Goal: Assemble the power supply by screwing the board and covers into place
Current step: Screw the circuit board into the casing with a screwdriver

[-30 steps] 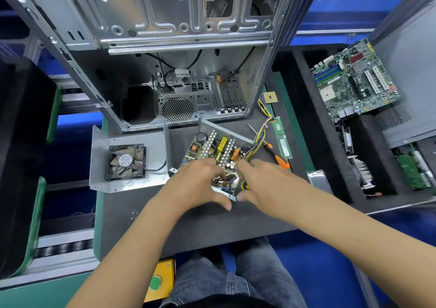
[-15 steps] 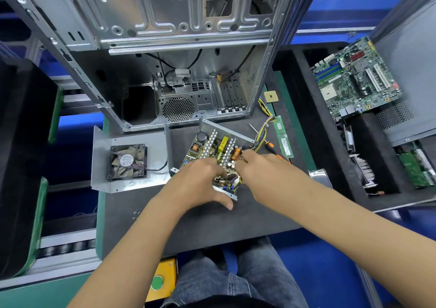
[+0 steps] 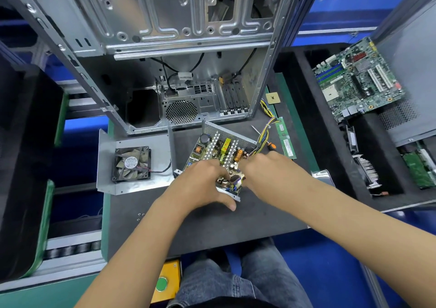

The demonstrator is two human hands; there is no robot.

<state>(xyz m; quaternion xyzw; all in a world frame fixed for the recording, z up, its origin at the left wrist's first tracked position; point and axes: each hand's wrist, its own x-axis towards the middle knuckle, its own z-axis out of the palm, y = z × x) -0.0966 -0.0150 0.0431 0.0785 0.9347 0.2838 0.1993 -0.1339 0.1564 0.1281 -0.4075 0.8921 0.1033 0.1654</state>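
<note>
The open power supply with its green and tan circuit board [image 3: 218, 153] sits in a shallow grey metal tray on the dark grey work mat [image 3: 188, 222], just in front of the bare silver computer case [image 3: 188, 48]. The left hand [image 3: 203, 185] lies over the near left part of the board, fingers curled down onto it and the thumb stretched along the tray's near edge, so it holds the unit in place. The right hand [image 3: 266, 173] rests over the board's right side with fingers bent toward the components; whether it pinches anything I cannot tell, as the fingertips are hidden. A bundle of yellow and black wires [image 3: 265, 133] leaves the far right corner of the board. Just beyond the right hand lies a screwdriver with an orange and black handle [image 3: 271, 146], beside a green memory stick [image 3: 285, 140]. To the left of the board rests the bent grey metal cover with a black fan [image 3: 132, 163]. A green motherboard [image 3: 358, 81] lies well apart on the right
</note>
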